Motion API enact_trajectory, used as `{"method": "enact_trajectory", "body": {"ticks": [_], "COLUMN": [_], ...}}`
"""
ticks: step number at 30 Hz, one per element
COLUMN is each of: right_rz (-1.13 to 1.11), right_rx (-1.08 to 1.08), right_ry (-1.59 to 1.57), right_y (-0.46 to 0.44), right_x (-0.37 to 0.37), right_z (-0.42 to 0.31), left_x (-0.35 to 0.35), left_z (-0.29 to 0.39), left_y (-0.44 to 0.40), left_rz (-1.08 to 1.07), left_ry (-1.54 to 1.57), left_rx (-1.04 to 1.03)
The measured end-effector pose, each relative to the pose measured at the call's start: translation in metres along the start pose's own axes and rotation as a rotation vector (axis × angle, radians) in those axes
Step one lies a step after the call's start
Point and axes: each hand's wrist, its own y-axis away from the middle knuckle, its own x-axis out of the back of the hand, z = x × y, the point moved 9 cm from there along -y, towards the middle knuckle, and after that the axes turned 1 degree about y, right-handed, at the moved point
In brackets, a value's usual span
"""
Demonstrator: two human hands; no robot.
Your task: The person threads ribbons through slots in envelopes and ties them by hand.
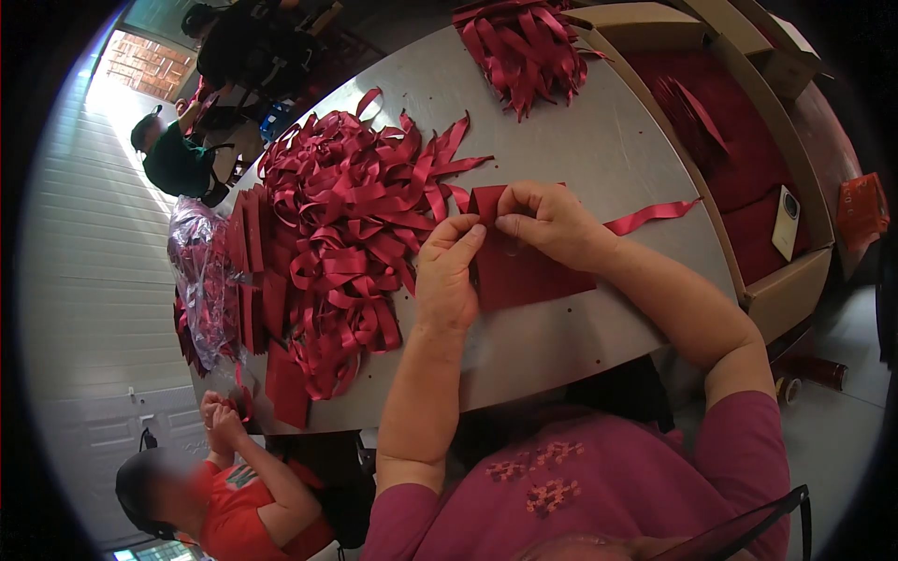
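Both hands meet at the upper edge of a flat dark-red card or pouch (533, 276) at the table's middle. My left hand (447, 276) is closed in a pinch at its upper left corner. Beside it, my right hand (550, 222) pinches the top edge, thumb and forefinger together. From behind the right wrist a red ribbon (655, 217) runs out across the metal table; whether its other end is in my fingers is hidden. A large loose heap of red ribbons (346, 215) lies just left of my left hand.
More ribbons (524, 56) are bundled at the table's far edge. On the right, a cardboard box (790, 290) holds red pieces and a phone (786, 222). Stacked red cards (248, 234) and a plastic bag (201, 271) stand left. A co-worker in orange (267, 496) sits at lower left.
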Motion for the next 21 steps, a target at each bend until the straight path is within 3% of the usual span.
{"method": "enact_trajectory", "body": {"ticks": [10, 12, 15, 21], "right_rz": [0.087, 0.147, 0.200, 0.227], "right_rx": [0.003, 0.151, 0.271, 0.189], "right_ry": [-0.058, 0.247, 0.386, 0.446], "right_y": [0.001, 0.003, 0.006, 0.005], "right_x": [0.006, 0.009, 0.008, 0.009], "right_z": [-0.002, -0.014, -0.026, -0.022], "left_x": [0.007, 0.006, 0.005, -0.001], "left_z": [-0.002, -0.002, -0.003, 0.010], "left_y": [-0.002, -0.002, -0.001, 0.007], "left_rz": [0.028, 0.033, 0.040, 0.070], "left_ry": [0.009, 0.034, 0.050, -0.166], "left_rx": [0.015, 0.017, -0.009, -0.151]}}
